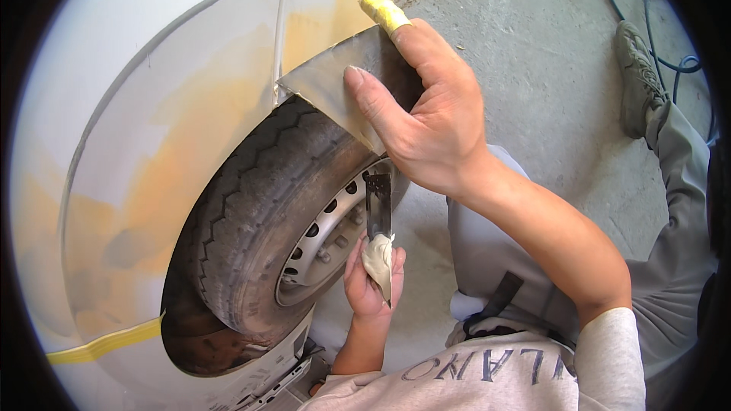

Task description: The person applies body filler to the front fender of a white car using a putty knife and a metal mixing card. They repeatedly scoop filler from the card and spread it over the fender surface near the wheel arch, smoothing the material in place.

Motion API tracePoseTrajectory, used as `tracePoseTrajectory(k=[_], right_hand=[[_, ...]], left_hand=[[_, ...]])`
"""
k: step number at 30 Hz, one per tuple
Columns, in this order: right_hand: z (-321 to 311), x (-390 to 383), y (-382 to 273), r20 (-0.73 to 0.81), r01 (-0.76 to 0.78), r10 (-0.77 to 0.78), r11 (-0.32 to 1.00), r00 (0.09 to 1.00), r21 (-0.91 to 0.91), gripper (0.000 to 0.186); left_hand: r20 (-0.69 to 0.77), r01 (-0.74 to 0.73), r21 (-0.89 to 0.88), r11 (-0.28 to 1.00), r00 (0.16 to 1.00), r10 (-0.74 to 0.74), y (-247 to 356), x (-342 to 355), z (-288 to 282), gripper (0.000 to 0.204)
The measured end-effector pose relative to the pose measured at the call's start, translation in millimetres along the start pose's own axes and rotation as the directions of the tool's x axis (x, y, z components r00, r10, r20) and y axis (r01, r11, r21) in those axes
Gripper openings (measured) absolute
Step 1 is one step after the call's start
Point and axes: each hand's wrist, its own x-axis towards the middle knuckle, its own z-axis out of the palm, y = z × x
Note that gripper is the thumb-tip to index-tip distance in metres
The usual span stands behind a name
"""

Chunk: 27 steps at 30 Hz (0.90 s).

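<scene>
My right hand is closed on a thin, flat grey spreader, pinched between thumb and fingers. Yellow tape wraps its index finger, with pale putty at the tip. The spreader's left corner is at the wheel-arch edge of the white car panel, by the panel seam. Below it, my left hand grips a putty knife whose dark blade points away from me. A lump of cream putty sits on the knife over the fingers. Yellowish filler patches and grey sanded areas mark the panel.
The black tyre and its silver steel wheel stand inside the arch, left of my left hand. Yellow tape crosses the lower panel. A blue hose lies on the concrete floor beside my shoe.
</scene>
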Motion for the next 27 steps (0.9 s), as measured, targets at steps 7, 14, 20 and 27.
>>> tracePoseTrajectory(k=[7,14,20,27], right_hand=[[-9,-4,1,-0.001,0.147,-0.148,0.983,0.989,0.110,0.043],[-55,0,-6,0.333,0.671,-0.652,0.738,0.681,0.071,0.021],[-75,-28,-7,0.455,0.716,-0.786,0.593,0.418,0.368,0.021],[-92,31,27,0.529,0.827,-0.668,0.549,0.523,-0.124,0.021]], left_hand=[[-0.019,0.003,-0.019,1.000,1.000,-0.003,-2,-1,0,0.042],[0.019,-0.046,-0.084,0.995,0.999,0.047,-1,3,13,0.051],[-0.121,-0.037,-0.007,0.999,0.992,0.036,-3,-2,33,0.056],[0.093,-0.059,0.039,0.998,0.994,0.055,-1,6,34,0.049]])
